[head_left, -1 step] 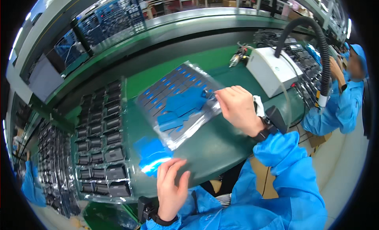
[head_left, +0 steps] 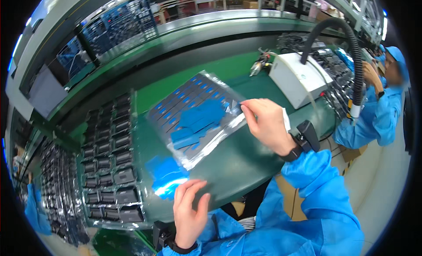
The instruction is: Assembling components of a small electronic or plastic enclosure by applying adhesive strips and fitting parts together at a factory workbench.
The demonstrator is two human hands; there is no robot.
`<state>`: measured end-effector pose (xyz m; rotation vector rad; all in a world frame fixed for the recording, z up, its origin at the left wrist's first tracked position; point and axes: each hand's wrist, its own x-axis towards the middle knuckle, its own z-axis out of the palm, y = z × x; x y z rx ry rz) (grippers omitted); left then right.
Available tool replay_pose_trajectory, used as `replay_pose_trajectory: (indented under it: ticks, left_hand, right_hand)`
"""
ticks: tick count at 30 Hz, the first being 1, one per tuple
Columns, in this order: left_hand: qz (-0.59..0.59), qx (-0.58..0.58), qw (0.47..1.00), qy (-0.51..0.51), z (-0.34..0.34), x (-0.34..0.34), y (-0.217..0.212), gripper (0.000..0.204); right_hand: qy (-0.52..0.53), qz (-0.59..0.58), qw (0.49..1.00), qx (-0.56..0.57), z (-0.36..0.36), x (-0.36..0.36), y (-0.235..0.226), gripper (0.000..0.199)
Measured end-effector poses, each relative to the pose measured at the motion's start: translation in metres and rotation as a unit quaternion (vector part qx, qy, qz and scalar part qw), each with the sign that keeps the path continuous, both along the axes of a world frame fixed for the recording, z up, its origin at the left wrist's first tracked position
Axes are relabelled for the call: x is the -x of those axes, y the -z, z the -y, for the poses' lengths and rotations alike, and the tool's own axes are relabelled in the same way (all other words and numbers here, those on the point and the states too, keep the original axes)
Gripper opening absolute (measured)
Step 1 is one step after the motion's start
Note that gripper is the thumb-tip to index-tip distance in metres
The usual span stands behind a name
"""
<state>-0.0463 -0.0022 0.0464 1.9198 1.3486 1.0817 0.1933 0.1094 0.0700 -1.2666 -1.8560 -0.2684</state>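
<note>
My right hand [head_left: 269, 124] is closed in a pinch at the right edge of a clear plastic tray [head_left: 206, 151]. Whatever lies between its fingertips is too small to make out. Rows of flat dark rectangular parts [head_left: 184, 97] with blue spots fill the tray, and loose blue film pieces [head_left: 201, 117] lie scattered over them. Near the table's front edge, my left hand [head_left: 190, 210] is held with thumb and fingers apart, holding nothing. Just beyond its fingertips rests a shiny pile of blue film [head_left: 166, 176] on the green table.
Left of the pile stands a clear tray of black box-shaped parts [head_left: 125, 176], with stacked trays [head_left: 61, 190] further left. A white machine [head_left: 296, 80] with a black ribbed hose [head_left: 358, 67] stands at the right back. Beyond it a co-worker in blue [head_left: 373, 124] works.
The whole view has shifted slightly. Both hands keep nearly the same places and poses, the right still pinching at the tray's edge.
</note>
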Motion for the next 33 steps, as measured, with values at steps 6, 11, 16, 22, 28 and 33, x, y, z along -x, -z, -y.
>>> replay_pose_trajectory:
  ticks: [6, 11, 16, 22, 28, 33]
  left_hand:
    - [0.283, 0.199, 0.937, 0.05, 0.003, -0.027, 0.001, 0.029]
    - [0.352, 0.247, 0.901, 0.056, -0.021, -0.052, -0.007, 0.029]
    - [0.36, 0.328, 0.864, 0.133, -0.03, -0.049, 0.0, 0.015]
    - [0.382, 0.43, 0.795, 0.195, -0.032, -0.041, 0.012, 0.013]
    - [0.309, 0.373, 0.838, 0.249, -0.035, -0.049, 0.014, 0.017]
    - [0.32, 0.384, 0.835, 0.228, -0.035, -0.058, 0.024, 0.014]
  right_hand:
    - [-0.118, -0.455, 0.826, 0.312, 0.069, -0.001, 0.008, 0.02]
    - [-0.116, -0.504, 0.776, 0.36, 0.106, 0.019, 0.025, 0.017]
    - [-0.159, -0.332, 0.871, 0.325, 0.118, 0.019, 0.028, 0.009]
    - [-0.19, -0.295, 0.902, 0.253, 0.127, 0.014, 0.034, 0.016]
    - [-0.156, -0.109, 0.97, 0.152, 0.142, 0.012, 0.013, 0.027]
    - [-0.162, 0.001, 0.981, 0.103, 0.139, 0.002, 0.021, 0.025]
